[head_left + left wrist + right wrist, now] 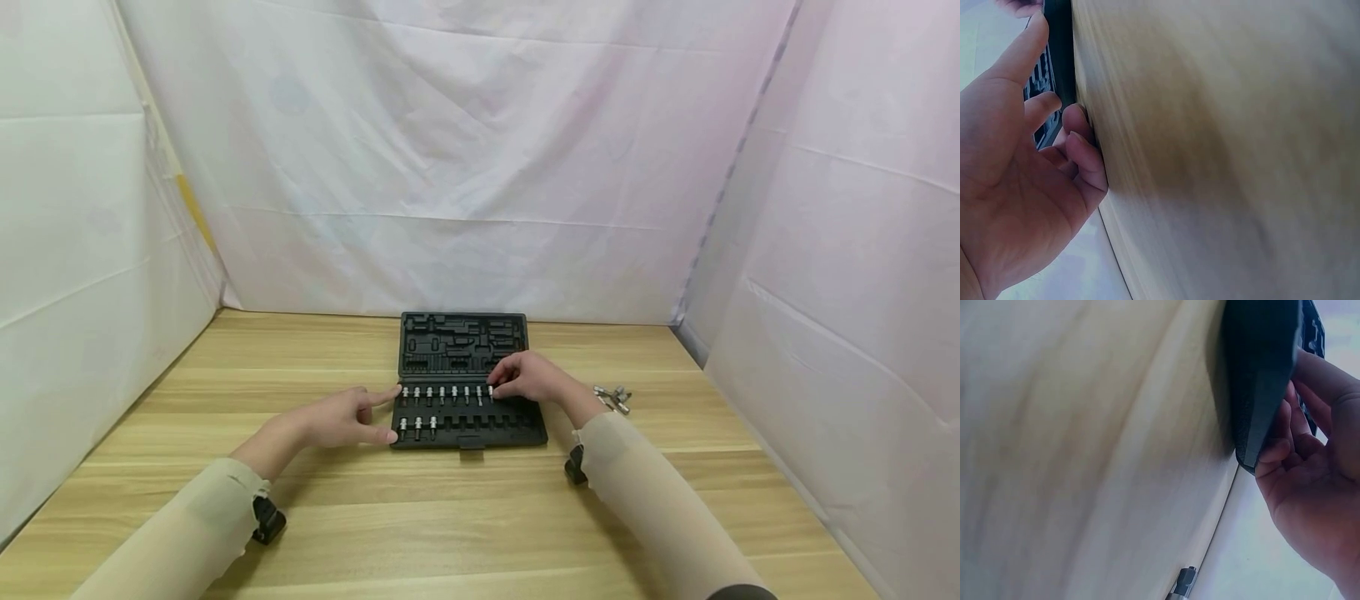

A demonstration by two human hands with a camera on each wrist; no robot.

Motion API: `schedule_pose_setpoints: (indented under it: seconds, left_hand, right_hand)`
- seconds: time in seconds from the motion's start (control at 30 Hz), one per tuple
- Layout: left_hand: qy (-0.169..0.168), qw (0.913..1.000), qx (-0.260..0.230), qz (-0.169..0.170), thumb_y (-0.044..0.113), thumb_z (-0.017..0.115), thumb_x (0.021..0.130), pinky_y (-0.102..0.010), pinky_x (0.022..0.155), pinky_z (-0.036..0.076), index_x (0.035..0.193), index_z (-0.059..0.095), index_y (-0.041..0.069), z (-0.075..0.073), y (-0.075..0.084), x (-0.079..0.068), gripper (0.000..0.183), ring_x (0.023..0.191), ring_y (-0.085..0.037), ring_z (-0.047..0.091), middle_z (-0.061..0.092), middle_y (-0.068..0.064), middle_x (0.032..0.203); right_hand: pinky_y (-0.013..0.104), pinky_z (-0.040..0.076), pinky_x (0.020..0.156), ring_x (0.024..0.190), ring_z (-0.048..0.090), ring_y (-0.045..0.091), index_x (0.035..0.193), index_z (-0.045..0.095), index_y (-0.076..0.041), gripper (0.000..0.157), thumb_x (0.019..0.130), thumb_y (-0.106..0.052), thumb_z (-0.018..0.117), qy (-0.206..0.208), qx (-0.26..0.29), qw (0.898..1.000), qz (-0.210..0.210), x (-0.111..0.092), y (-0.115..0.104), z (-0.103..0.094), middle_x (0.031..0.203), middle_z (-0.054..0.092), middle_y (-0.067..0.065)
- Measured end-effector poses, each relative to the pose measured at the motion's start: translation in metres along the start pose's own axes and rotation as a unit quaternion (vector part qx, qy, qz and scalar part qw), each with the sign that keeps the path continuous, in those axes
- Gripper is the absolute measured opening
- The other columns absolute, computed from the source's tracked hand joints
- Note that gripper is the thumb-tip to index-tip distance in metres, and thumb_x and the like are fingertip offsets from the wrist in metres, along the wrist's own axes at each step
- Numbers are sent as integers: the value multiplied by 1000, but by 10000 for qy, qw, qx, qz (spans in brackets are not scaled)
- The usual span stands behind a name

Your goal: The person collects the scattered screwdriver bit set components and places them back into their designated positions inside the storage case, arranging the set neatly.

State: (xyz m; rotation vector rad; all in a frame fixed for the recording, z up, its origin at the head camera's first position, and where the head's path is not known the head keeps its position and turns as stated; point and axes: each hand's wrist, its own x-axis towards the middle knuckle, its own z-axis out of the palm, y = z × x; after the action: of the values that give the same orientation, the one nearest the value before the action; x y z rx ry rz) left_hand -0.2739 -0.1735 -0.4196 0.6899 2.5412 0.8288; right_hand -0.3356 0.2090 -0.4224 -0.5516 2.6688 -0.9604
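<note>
A black socket case [427, 444] lies unfolded on the wooden table, lid half at the back. Silver bit sockets stand along its rear row, and 3 more [417, 428] fill the left of the front row. My right hand [532, 377] reaches over the case and pinches a bit socket [491, 391] at the right end of the rear row. On the left side, my left hand [341, 419] holds its index finger and thumb stretched out against the case edge, the other fingers bent below. Its thumb [1025, 50] lies along the case side.
Several loose bit sockets [617, 398] lie in a small heap on the table [450, 525], right of the case and close to my right forearm. White cloth sheets [450, 167] hang behind the table and at both sides.
</note>
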Motion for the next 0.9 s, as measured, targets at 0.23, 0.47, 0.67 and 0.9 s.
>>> schedule_pose_setpoints:
  seconds: [0.23,0.47,0.67,0.9]
  left_hand:
    - [-10,10000,1,12,50,82,97,-36,77,48,173,36,24,0,1,0,92,89,-21,53,57,-9,107]
    - [7,10000,-15,11,50,82,97,-35,76,47,173,36,23,1,-2,0,93,89,-21,51,56,-9,104]
    - [22,10000,-26,22,49,83,97,-34,74,46,173,36,22,1,-2,1,93,88,-21,50,56,-9,103]
    - [-18,10000,-64,6,49,82,97,-35,76,47,173,35,22,1,-1,1,94,88,-21,52,55,-10,105]
  right_hand:
    - [40,59,93,106,69,16,128,80,-17,25,103,-22,80,228,-109,9995,-177,4,2,-6,126,77,3]
    - [46,56,101,115,64,21,142,75,-19,43,101,-29,83,119,-395,9990,-145,10,0,-6,144,68,7]
    - [50,54,107,128,62,27,140,75,-22,43,100,-31,84,63,-502,9987,-23,12,0,-2,143,62,9]
    - [53,53,111,134,60,31,138,75,-23,41,99,-29,85,86,-523,9986,-48,12,-2,-1,144,63,11]
